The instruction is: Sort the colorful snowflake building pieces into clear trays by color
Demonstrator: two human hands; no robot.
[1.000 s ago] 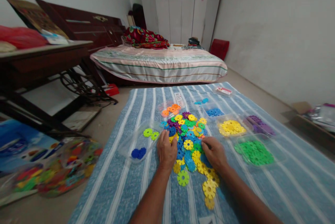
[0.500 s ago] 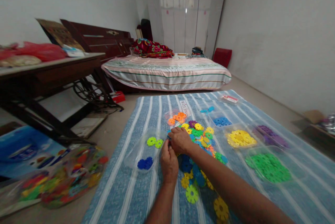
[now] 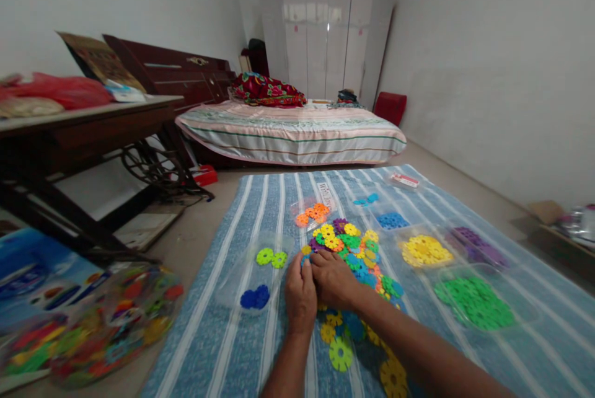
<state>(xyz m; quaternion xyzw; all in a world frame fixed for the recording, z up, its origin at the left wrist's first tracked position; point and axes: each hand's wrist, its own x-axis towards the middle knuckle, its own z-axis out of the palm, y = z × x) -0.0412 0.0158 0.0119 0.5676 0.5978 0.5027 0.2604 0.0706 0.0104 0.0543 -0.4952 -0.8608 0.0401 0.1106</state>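
My left hand is closed at the left edge of a pile of flower-shaped plastic discs in mixed colours. A bit of a blue flower-shaped disc shows at its fingertips. Right beside it, my right hand is closed with bent fingers, knuckles up, over the pile; its grip is hidden underneath. To the left, a clear tray holds lime-green discs and dark blue discs. Beyond the hands are orange discs in a clear container.
On the right stand clear containers of blue discs, yellow discs, purple discs and green discs. A striped cloth covers the table. Bags of coloured pieces lie at the lower left. A bed stands beyond.
Both hands have drawn slightly nearer to me, staying close together. My right hand has come down lower beside the left. The camera view has shifted a little.
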